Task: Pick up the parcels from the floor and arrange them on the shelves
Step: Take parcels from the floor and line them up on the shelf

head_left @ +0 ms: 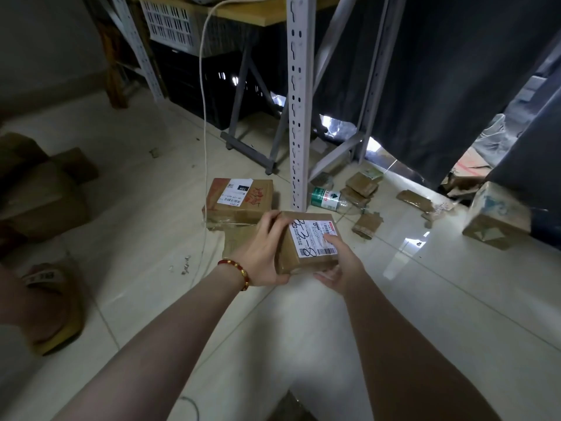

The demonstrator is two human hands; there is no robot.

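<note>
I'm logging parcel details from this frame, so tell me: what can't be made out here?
Head view only.
1. Label print on the held parcel: too small, partly under the thumb of the right hand.
2. The boxes at left: blurred at the lens edge.
3. Anything above the wooden board: cut off by the top edge.
4. Space behind the dark curtain: hidden by it.

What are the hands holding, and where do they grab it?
A brown parcel: the left hand grips its left side, the right hand its near right corner.
</note>
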